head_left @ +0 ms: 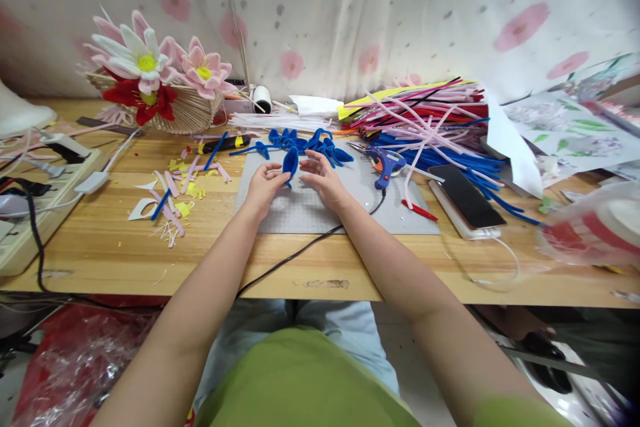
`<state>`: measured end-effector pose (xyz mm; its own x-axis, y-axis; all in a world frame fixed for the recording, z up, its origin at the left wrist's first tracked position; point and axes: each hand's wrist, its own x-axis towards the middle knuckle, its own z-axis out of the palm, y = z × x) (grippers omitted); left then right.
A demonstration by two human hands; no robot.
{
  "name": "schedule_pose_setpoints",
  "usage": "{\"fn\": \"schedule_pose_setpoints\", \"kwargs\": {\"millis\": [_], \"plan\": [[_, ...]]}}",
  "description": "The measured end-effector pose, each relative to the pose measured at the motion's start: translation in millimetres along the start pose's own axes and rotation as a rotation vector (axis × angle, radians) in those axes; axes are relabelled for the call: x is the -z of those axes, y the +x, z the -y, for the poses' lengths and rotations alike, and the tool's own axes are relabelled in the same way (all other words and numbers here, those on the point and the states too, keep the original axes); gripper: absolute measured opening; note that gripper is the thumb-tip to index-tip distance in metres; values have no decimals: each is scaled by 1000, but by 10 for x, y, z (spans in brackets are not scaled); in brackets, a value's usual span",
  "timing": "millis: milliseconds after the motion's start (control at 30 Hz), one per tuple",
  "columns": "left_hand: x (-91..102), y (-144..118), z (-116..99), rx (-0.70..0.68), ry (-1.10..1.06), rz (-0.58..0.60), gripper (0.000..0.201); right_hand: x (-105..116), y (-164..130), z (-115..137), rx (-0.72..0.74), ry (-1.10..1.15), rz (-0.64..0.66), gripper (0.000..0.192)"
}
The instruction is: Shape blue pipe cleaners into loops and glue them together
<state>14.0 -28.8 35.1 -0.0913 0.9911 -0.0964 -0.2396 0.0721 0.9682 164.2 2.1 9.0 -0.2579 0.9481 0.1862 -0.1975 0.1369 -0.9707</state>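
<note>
Petal [290,163] of deep blue fuzzy pipe cleaner, bent into a narrow pointed loop, stands upright over the grey mat [310,210] near its far edge. Left hand [263,185] pinches its base; right hand [323,177] curls loosely beside it, fingertips just touching.

A blue, fuzzy pipe-cleaner loop shaped like a petal [290,163] stands roughly upright over the far edge of the grey cutting mat [300,210], pinched at its lower end by the left hand [265,185], with the right hand [323,177] just beside it. Just beyond it, touching the mat's far edge, lies a tangled cluster of similar blue pipe-cleaner petals [313,142].
</note>
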Motion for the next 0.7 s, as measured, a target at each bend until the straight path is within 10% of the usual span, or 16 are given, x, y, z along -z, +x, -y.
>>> {"fn": "schedule_pose_setpoints", "kwargs": {"millis": [233, 700], "plan": [[-8, -38, 37, -464, 711, -118, 23, -84, -16, 50, 19, -239, -71, 30], [64, -43, 85, -465, 998, -57, 24, -87, -65, 49, -216, -285, -4, 28]]}}
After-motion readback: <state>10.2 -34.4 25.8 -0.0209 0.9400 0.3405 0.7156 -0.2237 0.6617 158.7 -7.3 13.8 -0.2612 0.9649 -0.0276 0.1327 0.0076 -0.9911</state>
